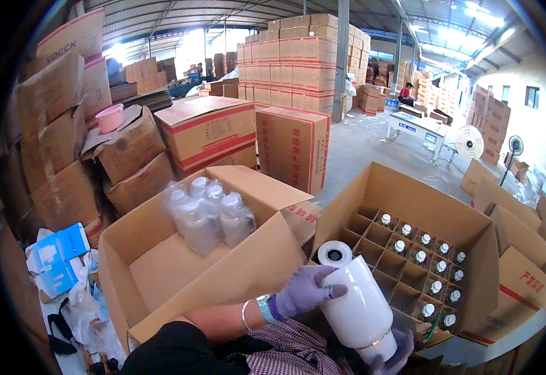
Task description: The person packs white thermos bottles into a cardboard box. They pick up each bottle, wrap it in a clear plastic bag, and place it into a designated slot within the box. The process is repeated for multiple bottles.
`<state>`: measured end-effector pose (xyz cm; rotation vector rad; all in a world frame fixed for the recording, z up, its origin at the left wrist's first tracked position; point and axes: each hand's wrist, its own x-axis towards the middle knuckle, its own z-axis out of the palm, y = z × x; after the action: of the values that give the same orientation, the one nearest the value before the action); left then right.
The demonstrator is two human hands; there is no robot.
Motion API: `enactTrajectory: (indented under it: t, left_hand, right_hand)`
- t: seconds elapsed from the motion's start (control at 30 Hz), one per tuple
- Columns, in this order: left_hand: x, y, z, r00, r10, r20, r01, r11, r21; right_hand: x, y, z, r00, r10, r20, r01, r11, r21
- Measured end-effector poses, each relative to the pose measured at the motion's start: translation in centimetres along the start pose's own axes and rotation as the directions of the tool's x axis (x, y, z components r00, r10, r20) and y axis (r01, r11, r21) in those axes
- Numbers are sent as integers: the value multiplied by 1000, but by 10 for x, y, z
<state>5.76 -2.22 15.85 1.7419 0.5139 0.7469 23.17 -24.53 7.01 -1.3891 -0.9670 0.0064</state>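
Warehouse floor, head view: stacked brown cartons fill the background under a steel roof, with a pale concrete aisle running off to the right and a person seated far back among the boxes. Directly before me stand two open cartons. My left hand, gloved in pale purple, is closed over the upper shoulder of a white plastic bottle; fingers wrap its near side, thumb toward the neck. My right hand, also gloved, cups the bottle's base at the lower edge of the picture; only the fingertips show, curled tight against the bottom rim. The bottle lies tilted, long axis running from its open mouth at upper left down to the base at lower right, mouth facing up and away from me. It is held clear of both cartons, just above the near wall of the divided carton on my right. That carton's grid holds capped small bottles in the right-hand cells; the cells on the left and nearest the bottle stand vacant, so free room lies just beyond the mouth. The left carton holds a plastic-wrapped bundle of bottles at its far corner, well apart from my hands. Its raised flap stands between the two cartons, near my left wrist.
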Motion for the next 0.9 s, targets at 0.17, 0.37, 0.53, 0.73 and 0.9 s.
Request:
enactTrajectory:
  t: [0.17,0.37,0.53,0.73,0.9]
  left_hand:
    - [-3,23,23,872,477,112,-472,759,449]
    - [10,-12,82,729,59,682,-622,474,624]
    - [49,-22,101,681,152,717,-580,709,400]
    - [157,-173,56,999,-2,54,-50,343,938]
    - [164,-258,36,995,103,-11,-20,297,955]
  right_hand:
    - [-27,110,-24,580,731,358,-754,316,576]
    - [32,6,10,995,56,-84,-65,992,-111]
    - [43,26,9,923,198,330,-198,980,-32]
    - [48,45,20,967,35,253,15,981,-192]
    - [73,84,28,962,177,208,-161,983,-93]
